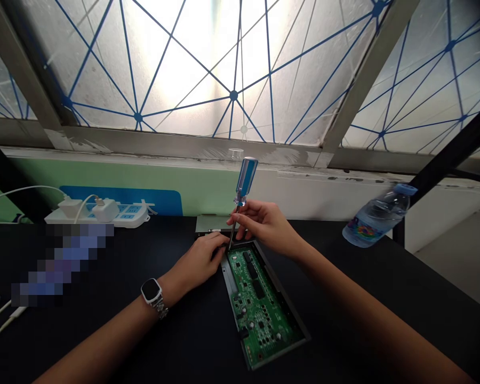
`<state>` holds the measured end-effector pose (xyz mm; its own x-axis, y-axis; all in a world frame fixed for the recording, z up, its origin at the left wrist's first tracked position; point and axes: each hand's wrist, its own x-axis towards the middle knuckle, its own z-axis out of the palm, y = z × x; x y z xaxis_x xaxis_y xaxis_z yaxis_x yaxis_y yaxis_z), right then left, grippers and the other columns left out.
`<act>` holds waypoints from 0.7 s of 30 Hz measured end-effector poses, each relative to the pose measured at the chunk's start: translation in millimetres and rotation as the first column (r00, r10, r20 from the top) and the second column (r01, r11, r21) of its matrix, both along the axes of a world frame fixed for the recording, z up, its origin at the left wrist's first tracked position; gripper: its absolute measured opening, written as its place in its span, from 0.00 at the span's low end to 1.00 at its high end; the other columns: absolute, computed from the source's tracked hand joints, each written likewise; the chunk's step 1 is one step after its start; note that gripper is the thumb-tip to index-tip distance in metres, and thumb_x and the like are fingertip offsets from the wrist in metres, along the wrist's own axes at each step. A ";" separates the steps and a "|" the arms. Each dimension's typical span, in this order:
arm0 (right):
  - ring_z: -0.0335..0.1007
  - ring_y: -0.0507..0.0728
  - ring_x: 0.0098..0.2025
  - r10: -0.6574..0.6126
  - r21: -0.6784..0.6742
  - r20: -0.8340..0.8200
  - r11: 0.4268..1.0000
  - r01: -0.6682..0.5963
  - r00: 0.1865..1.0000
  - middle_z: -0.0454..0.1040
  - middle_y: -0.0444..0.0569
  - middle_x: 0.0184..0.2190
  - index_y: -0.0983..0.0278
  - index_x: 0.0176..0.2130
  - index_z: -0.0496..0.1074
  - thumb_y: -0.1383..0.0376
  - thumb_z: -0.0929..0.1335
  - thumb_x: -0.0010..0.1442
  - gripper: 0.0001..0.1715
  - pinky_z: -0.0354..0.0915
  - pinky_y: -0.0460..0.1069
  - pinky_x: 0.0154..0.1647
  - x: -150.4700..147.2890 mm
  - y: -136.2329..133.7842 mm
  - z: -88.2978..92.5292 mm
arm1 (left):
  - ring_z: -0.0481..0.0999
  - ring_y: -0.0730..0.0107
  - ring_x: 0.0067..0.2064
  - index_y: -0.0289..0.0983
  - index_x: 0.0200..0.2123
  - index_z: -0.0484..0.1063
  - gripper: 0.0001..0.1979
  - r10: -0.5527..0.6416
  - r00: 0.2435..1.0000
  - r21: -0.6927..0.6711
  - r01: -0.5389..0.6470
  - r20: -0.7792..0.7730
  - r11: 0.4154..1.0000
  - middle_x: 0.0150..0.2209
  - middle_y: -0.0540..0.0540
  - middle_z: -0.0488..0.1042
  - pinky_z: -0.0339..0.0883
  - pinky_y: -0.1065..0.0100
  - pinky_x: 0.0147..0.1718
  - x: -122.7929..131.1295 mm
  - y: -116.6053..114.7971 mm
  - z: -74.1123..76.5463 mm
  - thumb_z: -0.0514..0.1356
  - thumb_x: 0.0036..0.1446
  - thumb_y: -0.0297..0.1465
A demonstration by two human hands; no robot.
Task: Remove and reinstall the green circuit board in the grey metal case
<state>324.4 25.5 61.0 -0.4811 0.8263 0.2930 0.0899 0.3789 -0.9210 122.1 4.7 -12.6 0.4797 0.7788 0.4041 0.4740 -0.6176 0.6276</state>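
Note:
A long green circuit board lies inside a shallow dark metal frame on the black table. My right hand pinches the shaft of a screwdriver between thumb and fingers, just below its blue-and-clear handle. The screwdriver stands nearly upright, leaning a little to the right, with its tip down at the frame's far left corner. At that same corner, my left hand grips the frame's edge with bent fingers, close to the tip. Whatever lies right under the tip is hidden.
Behind the frame lies a flat greyish panel, partly covered by my hands. A white power strip with plugs and cables sits at the back left, a blurred-out item before it. At the right, a water bottle appears tilted beside a black post.

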 end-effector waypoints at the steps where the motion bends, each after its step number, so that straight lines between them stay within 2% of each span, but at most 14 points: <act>1: 0.78 0.51 0.28 0.006 -0.001 -0.001 1.000 -0.006 1.000 0.80 0.51 0.38 0.66 0.43 0.75 0.56 0.72 0.66 0.15 0.74 0.46 0.29 0.1 0.2 -0.5 | 0.78 0.58 0.45 0.38 0.42 0.77 0.12 -0.001 1.000 -0.007 0.001 0.007 1.000 0.43 0.43 0.79 0.68 0.62 0.44 -0.1 1.3 -1.0 0.54 0.65 0.23; 9: 0.77 0.49 0.27 0.027 -0.051 -0.020 0.998 -0.028 0.999 0.78 0.50 0.40 0.66 0.47 0.72 0.60 0.67 0.70 0.12 0.72 0.44 0.27 -2.0 0.1 -0.4 | 0.80 0.59 0.42 0.39 0.45 0.78 0.12 0.032 0.997 -0.068 -0.027 0.074 0.997 0.42 0.44 0.82 0.70 0.64 0.42 2.5 4.2 -5.9 0.55 0.66 0.25; 13: 0.76 0.48 0.27 0.022 -0.055 0.001 0.998 -0.021 1.000 0.77 0.49 0.41 0.65 0.49 0.70 0.60 0.65 0.72 0.12 0.70 0.43 0.25 -3.8 -1.3 -1.1 | 0.79 0.57 0.50 0.40 0.56 0.74 0.17 0.006 0.984 -0.117 0.015 0.177 0.993 0.52 0.42 0.80 0.70 0.63 0.47 9.2 0.4 -2.5 0.56 0.68 0.26; 15: 0.77 0.48 0.27 0.023 -0.052 0.005 0.998 -0.023 1.000 0.77 0.49 0.41 0.64 0.49 0.70 0.59 0.65 0.72 0.12 0.70 0.43 0.25 -4.9 -2.1 -1.6 | 0.78 0.57 0.53 0.40 0.59 0.73 0.17 -0.015 0.964 -0.149 0.057 0.265 0.987 0.55 0.42 0.79 0.70 0.63 0.50 13.3 -1.1 0.5 0.55 0.70 0.29; 21: 0.78 0.50 0.29 0.019 -0.057 0.003 0.998 -0.019 1.000 0.77 0.50 0.41 0.64 0.50 0.70 0.57 0.67 0.70 0.14 0.72 0.44 0.26 -9.1 -4.7 -1.9 | 0.81 0.58 0.46 0.36 0.45 0.81 0.12 0.030 0.908 -0.197 0.058 0.417 0.979 0.45 0.44 0.83 0.72 0.63 0.47 20.8 -1.4 5.2 0.56 0.70 0.32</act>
